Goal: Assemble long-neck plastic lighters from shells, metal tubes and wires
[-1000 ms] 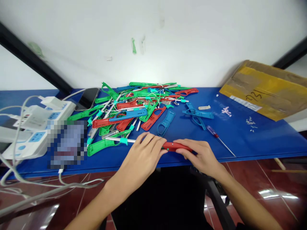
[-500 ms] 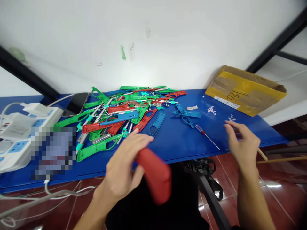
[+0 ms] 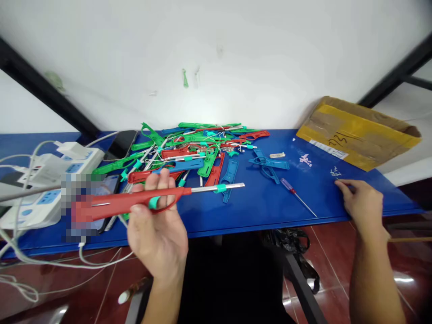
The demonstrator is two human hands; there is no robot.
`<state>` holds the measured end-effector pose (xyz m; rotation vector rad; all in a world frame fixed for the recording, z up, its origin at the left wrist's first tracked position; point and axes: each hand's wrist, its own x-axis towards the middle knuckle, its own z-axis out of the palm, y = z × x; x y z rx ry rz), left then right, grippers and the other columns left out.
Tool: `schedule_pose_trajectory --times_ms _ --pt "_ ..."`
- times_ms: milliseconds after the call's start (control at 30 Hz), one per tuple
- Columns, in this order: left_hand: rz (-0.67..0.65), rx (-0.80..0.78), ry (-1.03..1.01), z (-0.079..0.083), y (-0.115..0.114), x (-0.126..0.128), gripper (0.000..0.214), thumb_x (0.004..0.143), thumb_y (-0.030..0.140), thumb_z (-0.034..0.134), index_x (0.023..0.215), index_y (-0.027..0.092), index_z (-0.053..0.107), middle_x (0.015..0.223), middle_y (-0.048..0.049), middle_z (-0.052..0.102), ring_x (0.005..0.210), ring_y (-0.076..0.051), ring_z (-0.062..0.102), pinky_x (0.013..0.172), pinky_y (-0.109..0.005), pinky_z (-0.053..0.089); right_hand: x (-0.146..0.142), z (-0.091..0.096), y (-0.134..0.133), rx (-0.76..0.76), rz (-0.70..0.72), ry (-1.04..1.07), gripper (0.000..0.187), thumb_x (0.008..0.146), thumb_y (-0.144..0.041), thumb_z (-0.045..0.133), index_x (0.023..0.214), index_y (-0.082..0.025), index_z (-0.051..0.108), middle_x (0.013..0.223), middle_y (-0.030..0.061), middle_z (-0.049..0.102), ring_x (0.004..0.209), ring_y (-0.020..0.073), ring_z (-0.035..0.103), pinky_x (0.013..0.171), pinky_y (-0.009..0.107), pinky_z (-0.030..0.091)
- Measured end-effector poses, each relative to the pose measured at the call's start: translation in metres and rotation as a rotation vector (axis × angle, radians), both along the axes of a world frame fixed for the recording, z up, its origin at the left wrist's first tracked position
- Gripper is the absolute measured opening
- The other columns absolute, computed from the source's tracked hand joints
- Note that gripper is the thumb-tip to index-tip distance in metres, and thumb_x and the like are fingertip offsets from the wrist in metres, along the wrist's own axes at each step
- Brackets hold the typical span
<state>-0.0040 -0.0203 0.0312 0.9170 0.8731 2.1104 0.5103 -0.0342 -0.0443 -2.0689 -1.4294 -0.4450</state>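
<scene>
My left hand [image 3: 157,225] is closed around a red long-nosed lighter [image 3: 135,201], held level above the blue table's front edge, its metal tube [image 3: 219,187] pointing right. My right hand [image 3: 362,202] rests at the table's right front, fingers pinched together on the surface beside small white parts [image 3: 335,171]; what they hold is too small to make out. A pile of green, red and blue lighter shells and metal tubes [image 3: 199,150] lies behind the left hand.
A small screwdriver [image 3: 297,192] lies between the hands. A yellow cardboard box [image 3: 357,132] sits at the back right. White power strips with cables [image 3: 50,180] and a phone [image 3: 119,145] occupy the left. The blue table [image 3: 256,207] ends at a white wall.
My left hand lifted the red lighter off the table and turned it level, nose to the right. My right hand let go of it and moved right to the small white parts.
</scene>
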Motion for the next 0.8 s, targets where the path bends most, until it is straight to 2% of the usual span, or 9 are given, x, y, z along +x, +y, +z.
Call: schedule_pose_trajectory --times_ms 100,167,267,367,500,600,700,800 --pt "-0.123 -0.076 -0.172 -0.015 -0.001 0.005 0.023 0.108 0.041 0.072 0.124 0.026 0.080 0.149 -0.0064 0.075 0.151 -0.031 0.062 0.135 -0.055 0.041 0.006 0.000 0.002 -0.077 -0.051 0.036 0.031 0.097 -0.044 0.065 0.088 -0.019 0.081 0.092 0.0154 0.081 0.071 0.0273 0.067 0.074 0.041 0.050" --pt "-0.186 -0.121 -0.232 -0.022 -0.003 0.006 0.023 0.106 0.036 0.075 0.124 0.023 0.080 0.150 -0.0110 0.074 0.151 -0.032 0.062 0.135 -0.054 0.040 0.008 0.005 0.001 -0.136 -0.074 0.064 0.024 0.093 -0.039 0.067 0.088 -0.020 0.080 0.097 0.0152 0.082 0.073 0.0272 0.068 0.077 0.041 0.052" --pt "-0.249 -0.167 -0.275 -0.026 -0.009 0.006 0.023 0.107 0.033 0.073 0.127 0.022 0.080 0.152 -0.0136 0.072 0.150 -0.032 0.063 0.133 -0.053 0.042 0.010 0.013 0.000 -0.209 -0.120 0.091 0.015 0.088 -0.035 0.068 0.084 -0.022 0.076 0.093 0.0149 0.079 0.074 0.0288 0.067 0.078 0.043 0.052" --pt "-0.327 -0.204 -0.317 -0.027 -0.017 0.012 0.025 0.107 0.037 0.074 0.127 0.023 0.080 0.152 -0.0140 0.072 0.148 -0.032 0.065 0.129 -0.052 0.048 0.009 0.018 0.003 -0.257 -0.141 0.094 0.008 0.086 -0.030 0.068 0.081 -0.025 0.070 0.090 0.0153 0.076 0.079 0.0316 0.067 0.081 0.046 0.051" --pt "-0.551 -0.287 -0.403 -0.031 -0.032 0.039 0.028 0.104 0.042 0.078 0.126 0.025 0.077 0.150 -0.0151 0.073 0.144 -0.035 0.068 0.119 -0.053 0.057 0.005 0.020 0.012 -0.286 -0.136 0.070 0.015 0.090 -0.025 0.063 0.076 -0.027 0.059 0.092 0.0190 0.072 0.088 0.0351 0.066 0.087 0.050 0.050" --pt "-0.709 -0.353 -0.445 -0.036 -0.038 0.059 0.038 0.101 0.042 0.081 0.135 0.029 0.070 0.152 -0.0138 0.072 0.137 -0.036 0.073 0.114 -0.052 0.061 0.005 0.025 0.018 -0.329 -0.118 0.065 0.023 0.089 -0.021 0.066 0.072 -0.029 0.054 0.083 0.0169 0.068 0.082 0.0339 0.063 0.084 0.050 0.049" --pt "-0.695 -0.366 -0.407 -0.041 -0.032 0.062 0.038 0.097 0.038 0.086 0.131 0.026 0.072 0.148 -0.0121 0.074 0.134 -0.036 0.075 0.109 -0.047 0.065 0.007 0.034 0.018 -0.393 -0.060 0.080 0.027 0.085 -0.016 0.075 0.068 -0.028 0.058 0.073 0.0113 0.066 0.070 0.0277 0.060 0.078 0.047 0.049" --pt "-0.573 -0.354 -0.359 -0.043 -0.019 0.054 0.033 0.093 0.038 0.090 0.118 0.022 0.074 0.136 -0.0125 0.080 0.137 -0.037 0.073 0.109 -0.045 0.065 0.009 0.042 0.019 -0.409 -0.025 0.072 0.028 0.085 -0.013 0.078 0.065 -0.026 0.064 0.068 0.0100 0.068 0.061 0.0224 0.059 0.073 0.043 0.048"
